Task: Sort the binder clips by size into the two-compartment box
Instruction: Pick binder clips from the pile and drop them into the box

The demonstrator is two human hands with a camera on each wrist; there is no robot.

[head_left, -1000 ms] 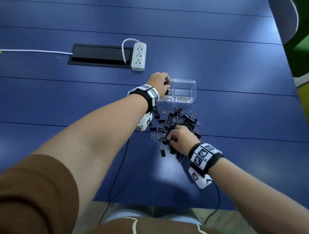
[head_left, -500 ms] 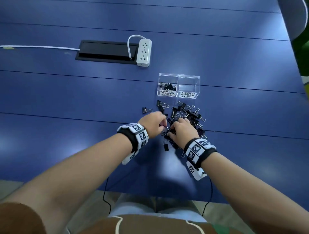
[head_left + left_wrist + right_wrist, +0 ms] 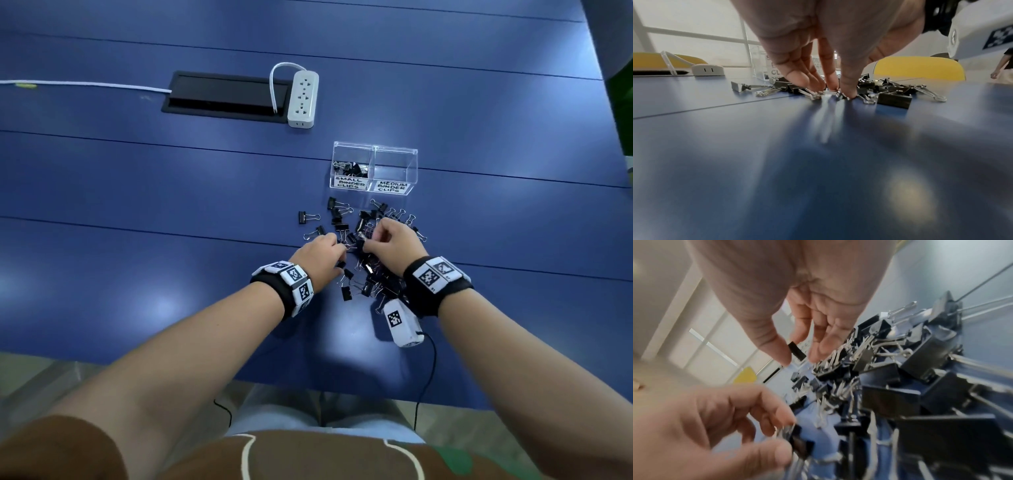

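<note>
A: Left hand (image 3: 320,255) is back from the box and down in the pile (image 3: 368,274), and the right hand (image 3: 394,245) has slid up from the near edge to meet it at the middle!

B: So one drop is done and the next pick is on. From the left wrist view, thumb and fingertips (image 3: 847,91) pinch a small clip (image 3: 830,94) flat on the table (image 3: 137,274). From the right wrist view, the right thumb and forefinger have nipped another small clip (image 3: 797,352), lifted clear of the heap.

A: Both clamped on clips, then. What's in the way?

B: The tangle itself. Wire handles are interlocked, so I'd guess a neighbour could drag along. Loose ones (image 3: 308,217) lie out at ten o'clock of the pile.

A: And beyond?

B: At twelve o'clock, the box (image 3: 411,161). Its left cell, marked small, holds a few clips (image 3: 349,168); the right, marked medium, looks bare. Early days, I'd judge.

A: Further still?

B: A power strip (image 3: 303,99) at eleven o'clock, beside a dark cable hatch (image 3: 222,96). Well apart, no bother.
</note>
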